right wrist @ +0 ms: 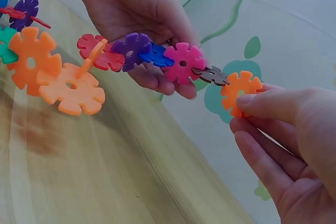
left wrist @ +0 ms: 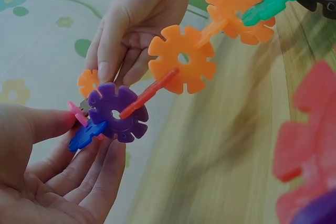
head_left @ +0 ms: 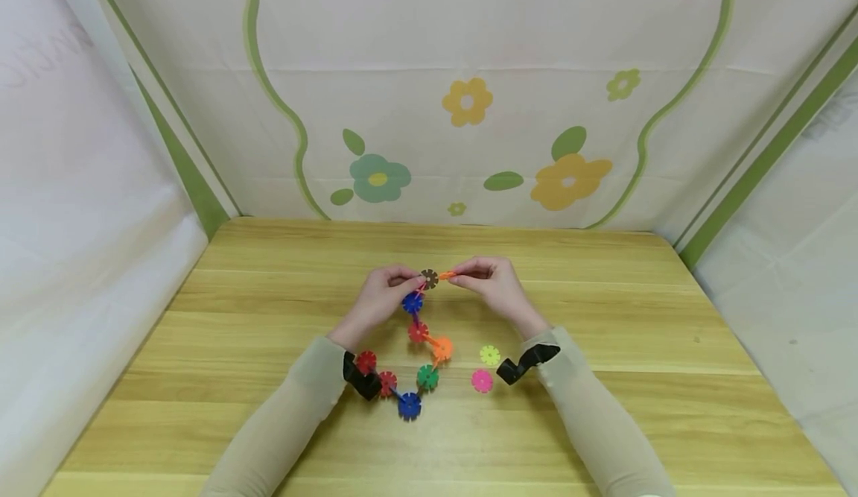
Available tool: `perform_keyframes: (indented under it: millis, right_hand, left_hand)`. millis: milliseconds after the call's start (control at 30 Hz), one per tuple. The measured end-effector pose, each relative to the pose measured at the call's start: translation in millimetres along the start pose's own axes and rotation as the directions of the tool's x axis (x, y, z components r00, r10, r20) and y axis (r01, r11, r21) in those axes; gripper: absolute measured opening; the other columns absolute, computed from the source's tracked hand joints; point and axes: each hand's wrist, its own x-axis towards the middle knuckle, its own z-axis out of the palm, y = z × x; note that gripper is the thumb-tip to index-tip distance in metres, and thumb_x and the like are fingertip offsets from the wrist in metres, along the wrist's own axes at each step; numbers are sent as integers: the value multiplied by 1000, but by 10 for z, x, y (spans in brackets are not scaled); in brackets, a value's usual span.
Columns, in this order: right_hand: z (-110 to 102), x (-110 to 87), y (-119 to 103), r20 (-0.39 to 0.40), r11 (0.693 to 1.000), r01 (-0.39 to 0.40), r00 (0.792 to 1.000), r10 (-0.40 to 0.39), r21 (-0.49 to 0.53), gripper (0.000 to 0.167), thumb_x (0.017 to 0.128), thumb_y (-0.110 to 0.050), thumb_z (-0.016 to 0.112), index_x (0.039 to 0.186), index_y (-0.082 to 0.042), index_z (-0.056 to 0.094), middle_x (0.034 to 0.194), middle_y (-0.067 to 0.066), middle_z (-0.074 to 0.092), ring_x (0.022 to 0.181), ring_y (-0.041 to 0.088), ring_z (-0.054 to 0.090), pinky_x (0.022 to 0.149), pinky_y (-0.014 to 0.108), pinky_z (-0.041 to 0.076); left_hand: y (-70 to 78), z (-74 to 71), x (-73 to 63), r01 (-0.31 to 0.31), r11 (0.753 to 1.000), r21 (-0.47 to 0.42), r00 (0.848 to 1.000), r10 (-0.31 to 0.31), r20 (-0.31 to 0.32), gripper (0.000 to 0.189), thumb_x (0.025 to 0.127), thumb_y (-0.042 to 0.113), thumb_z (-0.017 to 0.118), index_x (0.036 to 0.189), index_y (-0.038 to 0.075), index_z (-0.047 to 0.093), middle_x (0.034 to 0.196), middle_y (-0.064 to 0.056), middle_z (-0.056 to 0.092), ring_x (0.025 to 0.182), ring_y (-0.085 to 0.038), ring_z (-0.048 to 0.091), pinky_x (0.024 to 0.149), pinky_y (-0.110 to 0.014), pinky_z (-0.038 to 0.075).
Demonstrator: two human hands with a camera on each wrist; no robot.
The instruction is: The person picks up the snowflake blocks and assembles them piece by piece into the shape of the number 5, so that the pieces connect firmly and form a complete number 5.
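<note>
A chain of slotted plastic snowflake discs hangs from my left hand (head_left: 378, 299) over the wooden table. That hand's thumb and fingers pinch a pink disc (right wrist: 176, 59) near the chain's upper end. Beside it, a brown disc (head_left: 430, 279) juts out edge-on in the right wrist view. My right hand (head_left: 492, 287) pinches an orange disc (right wrist: 242, 83) between thumb and fingers, its edge meeting the brown disc's edge. How deeply their slots are engaged I cannot tell. Below the pink disc follow a blue disc (right wrist: 156, 55) and a purple disc (left wrist: 115, 109).
The chain's lower part includes a green disc (head_left: 427, 377), a dark blue disc (head_left: 410, 406) and red discs (head_left: 386, 384) by the left forearm. A loose yellow disc (head_left: 490, 355) and a loose pink disc (head_left: 481, 380) lie near the right wrist's black strap (head_left: 527, 364). Patterned cloth (head_left: 415, 109) surrounds the table (head_left: 603, 296).
</note>
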Motion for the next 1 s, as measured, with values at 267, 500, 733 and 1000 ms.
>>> perform_keyframes:
  millis: [267,500,733,1000]
  right_hand:
    - [19,-11,-36,10,1000,-9,1000,9,-18,11,92,-10,78,102,-9,80,99,6,75,93,26,72,88,56,55]
    - [24,-15,-30,28,1000,8,1000,-7,-18,10,93,-8,77,103,-7,80,99,7,75,94,29,72,87,54,56]
    - [33,-14,-15,41,999,10,999,-8,-53,9,94,-10,76,101,-8,80,98,6,76,93,24,72,84,44,58]
    - [39,-20,-7,47,999,3,999,-1,-49,8,94,-10,75,100,-9,80,97,5,75,94,28,72,87,54,56]
  left_hand:
    - [4,13,5,7,1000,11,1000,-7,-8,27,99,31,70,108,6,76,97,-3,74,92,-18,69,85,-39,55]
    - [-6,31,6,1,1000,23,1000,-1,-19,24,100,27,69,106,4,77,93,-3,75,89,-17,70,82,-37,56]
    - [-41,39,8,-9,1000,29,1000,10,-20,22,100,25,69,103,4,77,91,-4,75,86,-17,71,79,-35,56]
    - [-48,29,-4,0,1000,5,1000,0,-9,21,101,24,69,102,5,77,91,-4,75,85,-17,70,76,-33,55]
